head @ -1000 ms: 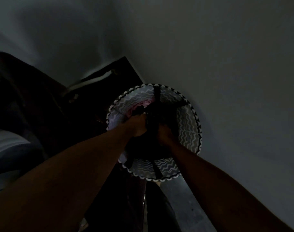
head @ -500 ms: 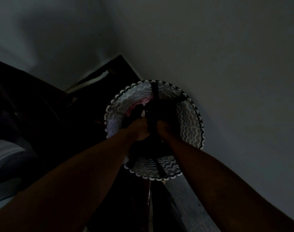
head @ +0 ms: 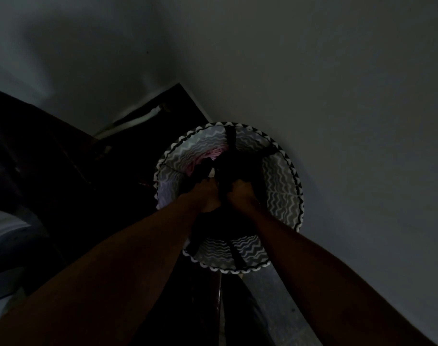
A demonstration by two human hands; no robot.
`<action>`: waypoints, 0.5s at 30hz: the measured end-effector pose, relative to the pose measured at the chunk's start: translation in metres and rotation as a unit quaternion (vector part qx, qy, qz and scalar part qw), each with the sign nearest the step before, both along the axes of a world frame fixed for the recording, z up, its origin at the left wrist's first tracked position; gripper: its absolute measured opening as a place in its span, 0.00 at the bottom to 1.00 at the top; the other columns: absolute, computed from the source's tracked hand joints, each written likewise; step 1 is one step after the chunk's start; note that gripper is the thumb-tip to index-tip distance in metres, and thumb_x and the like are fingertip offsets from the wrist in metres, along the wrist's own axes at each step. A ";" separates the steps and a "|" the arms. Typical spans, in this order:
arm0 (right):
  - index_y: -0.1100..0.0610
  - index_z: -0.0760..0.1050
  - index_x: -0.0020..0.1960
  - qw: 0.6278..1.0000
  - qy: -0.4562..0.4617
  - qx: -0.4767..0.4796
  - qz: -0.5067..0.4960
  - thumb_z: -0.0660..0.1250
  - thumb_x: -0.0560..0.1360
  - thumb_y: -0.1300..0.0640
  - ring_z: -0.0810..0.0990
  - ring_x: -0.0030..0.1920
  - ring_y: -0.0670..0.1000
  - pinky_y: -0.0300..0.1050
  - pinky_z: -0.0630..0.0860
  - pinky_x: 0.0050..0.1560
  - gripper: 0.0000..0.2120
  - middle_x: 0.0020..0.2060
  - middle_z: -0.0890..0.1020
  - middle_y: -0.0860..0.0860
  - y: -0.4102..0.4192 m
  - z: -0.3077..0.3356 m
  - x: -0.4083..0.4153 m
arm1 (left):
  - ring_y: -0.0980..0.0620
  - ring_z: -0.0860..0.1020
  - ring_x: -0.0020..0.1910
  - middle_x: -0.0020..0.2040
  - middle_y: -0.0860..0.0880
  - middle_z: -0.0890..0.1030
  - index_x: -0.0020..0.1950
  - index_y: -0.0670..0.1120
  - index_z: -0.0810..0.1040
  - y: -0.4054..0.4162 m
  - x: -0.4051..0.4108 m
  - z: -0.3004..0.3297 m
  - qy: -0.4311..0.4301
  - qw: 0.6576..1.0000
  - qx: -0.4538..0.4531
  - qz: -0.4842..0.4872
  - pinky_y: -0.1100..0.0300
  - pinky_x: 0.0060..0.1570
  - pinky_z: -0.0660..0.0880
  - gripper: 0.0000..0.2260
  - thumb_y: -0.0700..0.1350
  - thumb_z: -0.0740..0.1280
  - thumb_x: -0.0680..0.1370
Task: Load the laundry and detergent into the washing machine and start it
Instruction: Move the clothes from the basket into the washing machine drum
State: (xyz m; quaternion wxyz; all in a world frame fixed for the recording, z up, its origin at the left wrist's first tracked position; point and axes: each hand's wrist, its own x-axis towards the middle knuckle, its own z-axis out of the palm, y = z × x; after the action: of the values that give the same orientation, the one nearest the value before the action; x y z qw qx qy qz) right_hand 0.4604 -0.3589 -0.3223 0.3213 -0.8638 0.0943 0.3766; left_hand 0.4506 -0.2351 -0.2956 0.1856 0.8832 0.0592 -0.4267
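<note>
Dark laundry (head: 234, 168) (orientation unclear) gripped by both hands (head: 206, 196) (head: 241, 193) inside hamper (head: 285, 193).

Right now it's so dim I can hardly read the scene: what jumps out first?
The round zigzag hamper at center, by the pale wall. Both hands, left hand and right hand, grip dark clothes inside it. A pink garment peeks out at its far side.

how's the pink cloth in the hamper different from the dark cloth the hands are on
The pink cloth is pale and lies untouched against the far-left wall of the hamper; the dark cloth is near black, fills the middle, and is gripped by the left hand and right hand. Both sit inside the hamper.
</note>
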 end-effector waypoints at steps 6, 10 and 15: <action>0.52 0.70 0.25 0.982 -0.069 0.159 -0.075 0.65 0.66 0.70 0.72 0.25 0.47 0.37 0.69 0.29 0.17 0.24 0.73 0.50 0.001 0.071 0.034 | 0.40 0.57 0.75 0.76 0.42 0.60 0.78 0.48 0.54 -0.003 0.002 0.029 -0.006 0.999 -0.030 0.026 0.46 0.72 0.61 0.44 0.51 0.76 0.69; 0.53 0.69 0.32 0.986 -0.065 0.152 -0.032 0.58 0.72 0.64 0.70 0.27 0.39 0.33 0.68 0.29 0.12 0.30 0.72 0.50 0.003 0.113 0.042 | 0.46 0.73 0.66 0.65 0.46 0.77 0.68 0.45 0.74 -0.002 0.002 0.066 -0.062 0.974 -0.142 0.168 0.53 0.66 0.69 0.29 0.45 0.77 0.69; 0.57 0.73 0.40 0.953 -0.056 0.234 -0.185 0.63 0.75 0.62 0.75 0.35 0.49 0.41 0.69 0.34 0.05 0.35 0.77 0.52 0.012 0.148 0.036 | 0.46 0.78 0.58 0.59 0.46 0.81 0.61 0.48 0.79 0.009 -0.002 0.108 -0.105 0.933 -0.194 0.284 0.50 0.60 0.75 0.21 0.47 0.72 0.68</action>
State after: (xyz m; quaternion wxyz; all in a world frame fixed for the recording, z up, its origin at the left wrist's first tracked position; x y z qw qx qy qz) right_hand 0.4967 -0.3466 -0.1744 0.5830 -0.7516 0.1441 0.2728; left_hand 0.4490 -0.2265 -0.1877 0.4716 0.8161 0.2038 -0.2647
